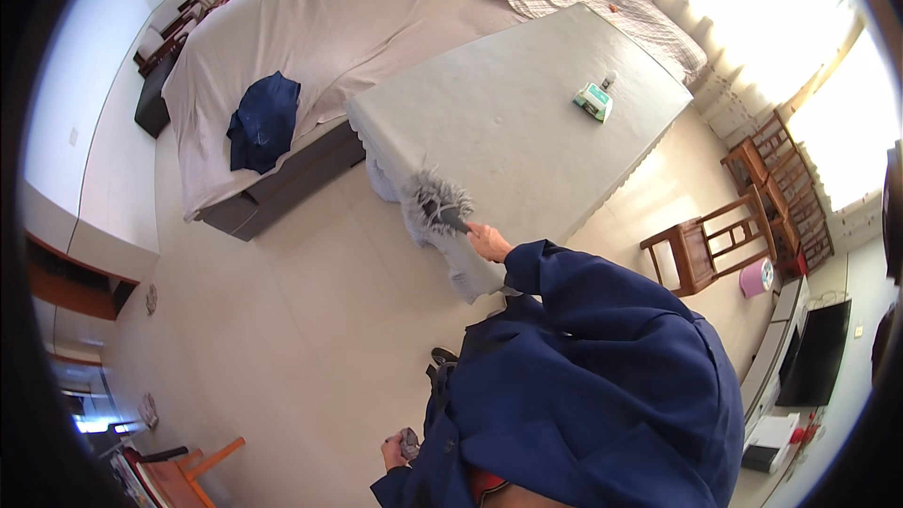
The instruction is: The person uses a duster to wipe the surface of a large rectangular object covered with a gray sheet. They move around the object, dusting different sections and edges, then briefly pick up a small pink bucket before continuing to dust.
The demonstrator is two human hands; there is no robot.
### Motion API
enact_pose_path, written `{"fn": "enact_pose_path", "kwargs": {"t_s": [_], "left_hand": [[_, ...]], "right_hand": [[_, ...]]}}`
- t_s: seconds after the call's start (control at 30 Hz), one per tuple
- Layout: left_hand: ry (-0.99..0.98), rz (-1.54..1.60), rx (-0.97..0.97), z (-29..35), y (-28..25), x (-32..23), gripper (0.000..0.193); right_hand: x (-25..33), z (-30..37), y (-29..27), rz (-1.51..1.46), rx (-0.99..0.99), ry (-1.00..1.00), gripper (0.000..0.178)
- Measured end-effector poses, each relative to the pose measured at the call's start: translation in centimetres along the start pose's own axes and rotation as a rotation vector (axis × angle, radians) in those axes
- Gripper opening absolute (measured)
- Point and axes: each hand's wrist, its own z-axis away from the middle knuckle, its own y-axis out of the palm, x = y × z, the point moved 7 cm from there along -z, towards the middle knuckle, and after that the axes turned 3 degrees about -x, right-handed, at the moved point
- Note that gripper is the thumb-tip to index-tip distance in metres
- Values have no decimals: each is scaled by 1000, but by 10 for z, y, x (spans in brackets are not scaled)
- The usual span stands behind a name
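My right hand (pixel 488 243) is closed round the dark handle of a fluffy grey duster (pixel 440 199). The duster's head lies against the edge of a long table (pixel 508 122) under a grey cover, at its near left corner. Lower down, close to my body, my left hand (pixel 392 452) is closed on a crumpled greyish cloth (pixel 409 442); the fingers partly hide it. Dark blue sleeves cover both my arms. Farther along the tabletop stand a green and white tissue pack (pixel 594 102) and a small clear container (pixel 609 79).
Behind the table runs a sofa (pixel 329 28) under a pale sheet, with a dark blue garment (pixel 265 122) on it. A wooden chair (pixel 705 245) and a pink bin (pixel 755 277) stand at the right. An orange-brown wooden chair (pixel 193 475) is at the lower left.
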Motion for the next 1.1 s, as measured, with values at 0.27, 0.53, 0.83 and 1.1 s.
{"fn": "enact_pose_path", "kwargs": {"t_s": [0.27, 0.53, 0.83, 1.1], "left_hand": [[162, 6, 179, -40, -44, -44, 21], [-33, 369, 254, -114, 0, -123, 21], [219, -184, 245, -156, -17, -283, 18], [176, 107, 201, -241, -4, -468, 25]], "right_hand": [[46, 42, -6, -383, 331, 320, 35], [-52, -8, -50, -362, -609, 616, 33], [2, -78, 44, -34, -569, 416, 36], [74, -196, 75, -66, -385, 303, 38]]}}
